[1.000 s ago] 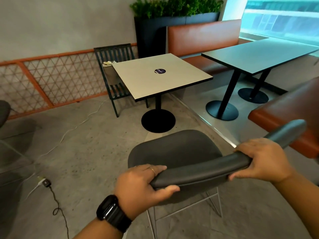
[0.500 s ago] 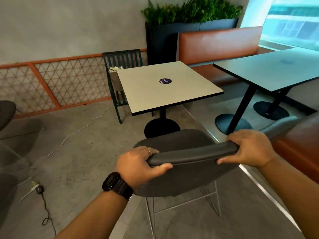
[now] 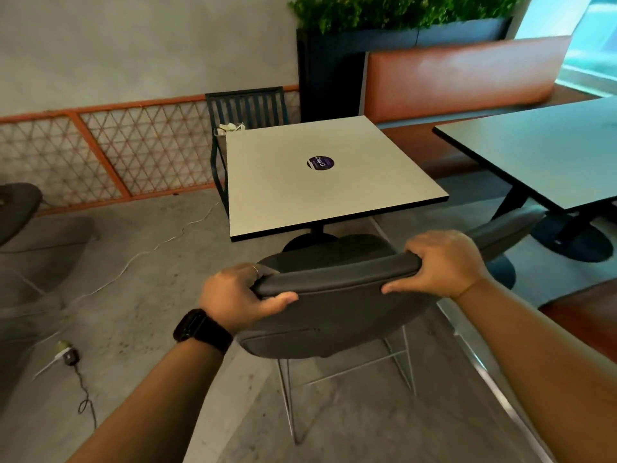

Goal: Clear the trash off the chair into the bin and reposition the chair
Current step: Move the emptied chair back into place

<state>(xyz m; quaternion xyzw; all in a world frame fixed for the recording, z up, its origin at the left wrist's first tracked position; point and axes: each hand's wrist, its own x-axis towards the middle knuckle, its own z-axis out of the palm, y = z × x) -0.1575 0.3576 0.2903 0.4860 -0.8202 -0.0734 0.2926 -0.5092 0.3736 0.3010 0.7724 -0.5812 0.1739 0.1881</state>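
A dark grey padded chair [image 3: 340, 315] on thin wire legs stands in front of me, its seat facing the white square table [image 3: 320, 188]. My left hand [image 3: 240, 295] grips the left end of its curved backrest. My right hand [image 3: 440, 262] grips the backrest further right. The seat front sits close to the table's near edge, and no trash shows on the visible part of the seat. Beyond the table, a bag of crumpled trash [image 3: 230, 128] rests on a dark slatted chair [image 3: 247, 108].
A dark table [image 3: 547, 152] stands at right with an orange bench [image 3: 460, 78] and a planter [image 3: 384, 38] behind. A white cable and plug [image 3: 66, 355] lie on the floor at left. Another grey chair [image 3: 16, 208] is at the left edge. Orange lattice fence [image 3: 100, 152] lines the wall.
The chair in both hands has moved forward toward the white table, and my view has come closer to it. Both grips stay the same.
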